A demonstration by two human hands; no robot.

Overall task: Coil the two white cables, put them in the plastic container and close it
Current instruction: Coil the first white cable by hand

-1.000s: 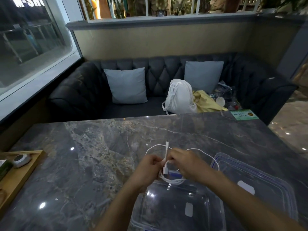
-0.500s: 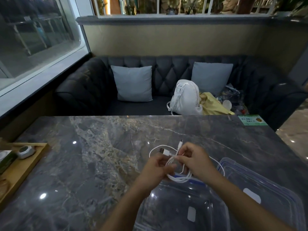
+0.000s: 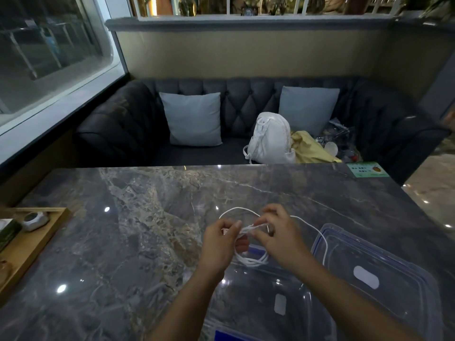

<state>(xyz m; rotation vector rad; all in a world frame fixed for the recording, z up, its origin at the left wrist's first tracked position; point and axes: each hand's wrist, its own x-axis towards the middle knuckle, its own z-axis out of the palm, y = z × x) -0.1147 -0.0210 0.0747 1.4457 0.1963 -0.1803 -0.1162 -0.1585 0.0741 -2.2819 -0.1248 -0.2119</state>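
A white cable (image 3: 251, 260) hangs in a small coil between both hands, above the far rim of the clear plastic container (image 3: 266, 306). My left hand (image 3: 219, 242) pinches the coil at its top. My right hand (image 3: 278, 238) grips the same bundle from the right, its fingers on the cable's end. A loose white loop (image 3: 240, 209) lies on the table beyond the hands, and another strand (image 3: 320, 237) runs to the right along the clear lid (image 3: 384, 274). Whether these belong to a second cable I cannot tell.
The grey marble table (image 3: 147, 230) carries a wooden tray (image 3: 37, 237) at the left edge and a green card (image 3: 368, 169) at the far right corner. Behind it stands a dark sofa with two cushions, a white backpack (image 3: 270, 140) and a yellow cloth.
The cable end that stuck up between my hands has been folded down into the bundle. The hands have shifted slightly, and the head has tilted upward.
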